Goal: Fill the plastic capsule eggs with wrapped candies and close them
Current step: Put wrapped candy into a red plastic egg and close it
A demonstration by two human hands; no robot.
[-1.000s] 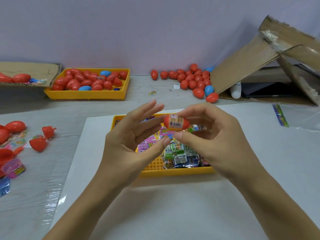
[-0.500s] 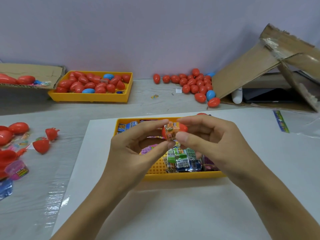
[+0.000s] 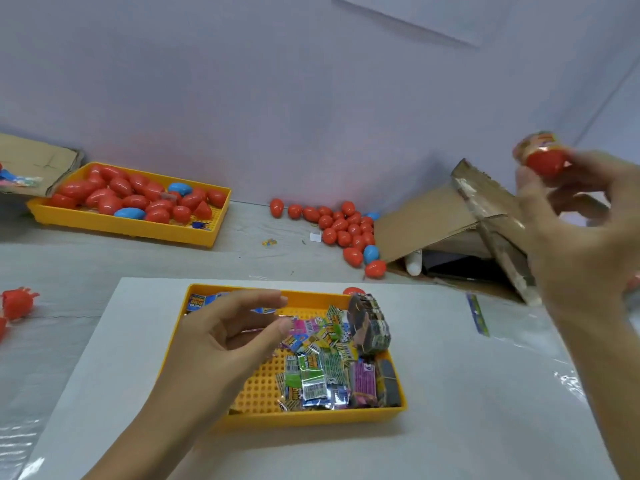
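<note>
Right hand (image 3: 581,237) at 2 o'clock pinching a closed egg (image 3: 540,155) at its fingertips, raised above the box (image 3: 450,216), left hand (image 3: 228,341) loosely open, empty, over the candy tray (image 3: 311,415) at 6 o'clock

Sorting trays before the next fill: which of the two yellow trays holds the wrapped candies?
The near yellow tray on the white sheet, under the left hand; the far yellow tray holds capsule eggs.

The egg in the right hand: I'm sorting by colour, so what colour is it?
Red, with a printed orange label band around it; the egg shows in the head view, pinched by the right hand.
</note>
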